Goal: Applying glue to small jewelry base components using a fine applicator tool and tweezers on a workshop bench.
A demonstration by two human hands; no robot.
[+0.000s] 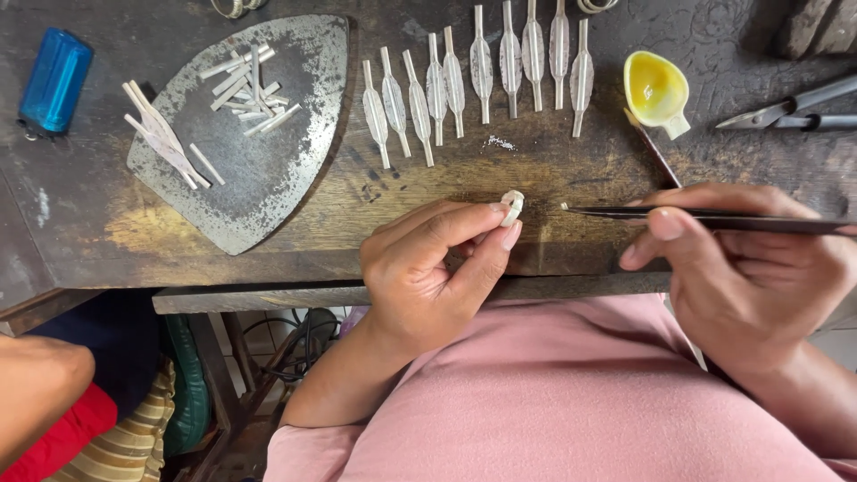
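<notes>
Left hand [428,272]: thumb and forefinger pinched together on a small white metal piece [512,205], held just above the front part of the dark wooden workbench [80,214]. Right hand [741,268]: fingers clamped on black tweezers [714,218], held near level, tip pointing left at the piece, close but apart. Tweezer tip carries a tiny pale bit; can't tell what.

Behind the hands: a row of ten silvery leaf-shaped blanks [482,76] with stems, laid side by side in an arc across the bench. Right of the row, a small yellow dish [656,89] with a thin brush [653,152] lying beside it. Far right, metal pliers [790,112]. Left: worn iron-shaped metal plate [259,170] with a loose pile of short white strips [248,87] and a few longer ones. Far left, blue lighter [55,80].

Another person's arm [36,393] at bottom left, below bench level.
</notes>
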